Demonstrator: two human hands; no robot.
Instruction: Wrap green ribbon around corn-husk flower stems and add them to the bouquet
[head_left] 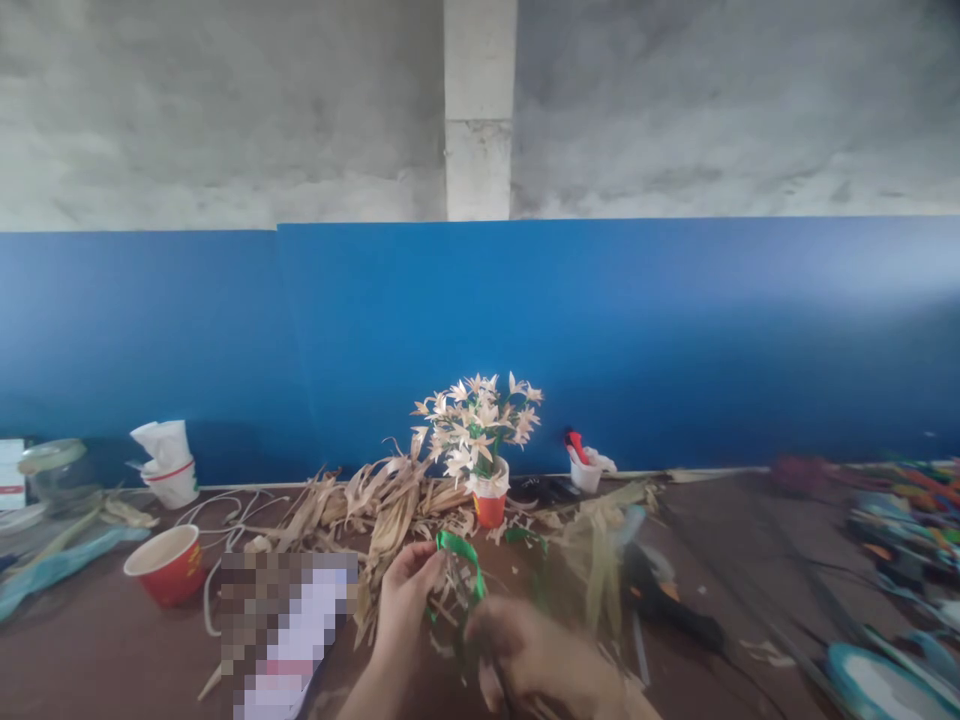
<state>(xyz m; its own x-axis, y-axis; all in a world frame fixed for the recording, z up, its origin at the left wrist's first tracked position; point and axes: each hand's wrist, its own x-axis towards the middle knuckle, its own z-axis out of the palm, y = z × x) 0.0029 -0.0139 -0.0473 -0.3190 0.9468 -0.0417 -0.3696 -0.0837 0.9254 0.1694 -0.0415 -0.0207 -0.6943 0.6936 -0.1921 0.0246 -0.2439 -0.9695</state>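
- Green ribbon (459, 552) is held over the near edge of the tabletop (112, 650), about midway along it, arching in a narrow, glossy loop between the 2 hands.
- Left hand (405, 600) rises from the near edge with its fingertips pinched together on the loop's left end; the ribbon curves up and to the right from that pinch.
- Right hand (529, 655) sits just right of and below the loop, smeared by motion; I cannot tell whether its fingers are closed or whether it touches the ribbon.
- Dried husks (375, 505) lie heaped just behind the hands, pale tan and curled, with a few strands showing inside the loop.
- Behind them, near the far edge, a red and white cup (491, 500) holds a bunch of cream husk flowers (476, 420).
- A red paper cup (166, 565) lies tipped toward the left side, and white cups (171, 470) stand stacked at the far left edge.
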